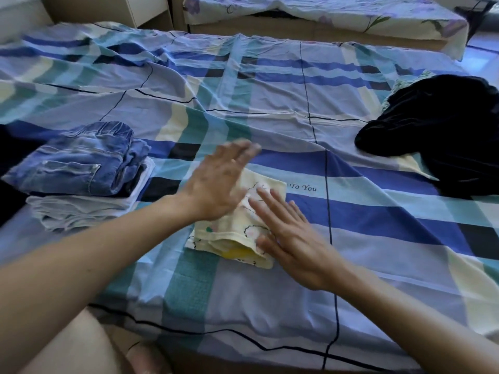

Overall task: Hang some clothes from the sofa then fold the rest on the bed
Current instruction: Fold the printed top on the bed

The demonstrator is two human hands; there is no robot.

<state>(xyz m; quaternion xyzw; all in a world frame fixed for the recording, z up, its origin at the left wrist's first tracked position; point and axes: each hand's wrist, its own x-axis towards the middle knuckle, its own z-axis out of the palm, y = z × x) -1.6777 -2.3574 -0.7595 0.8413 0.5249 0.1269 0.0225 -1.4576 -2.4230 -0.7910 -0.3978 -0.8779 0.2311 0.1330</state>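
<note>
Pressing flat with my right hand [291, 236], I have its fingers straight and spread on the near right part of a folded pale yellow garment [229, 234] with cartoon outlines printed on it. Nothing is pinched or gripped. My left hand [221, 182] is also open, fingers straight and together, over the far left part of the same garment. It is blurred, so I cannot tell whether the palm touches the cloth. The garment lies between and under both hands on the plaid bed sheet [378, 211], its thick folded edge turned toward me, just in front of my right thumb.

Off to the left of my left hand, apart from it, sits a stack: folded blue jeans [78, 160] on top of a folded white garment [81, 211]. Well to the right of my right hand and farther away, a black garment [437, 141] lies in an unfolded heap on the sheet. Beyond both hands, past the far edge of this bed, stands a second bed with a floral sheet [324, 12].
</note>
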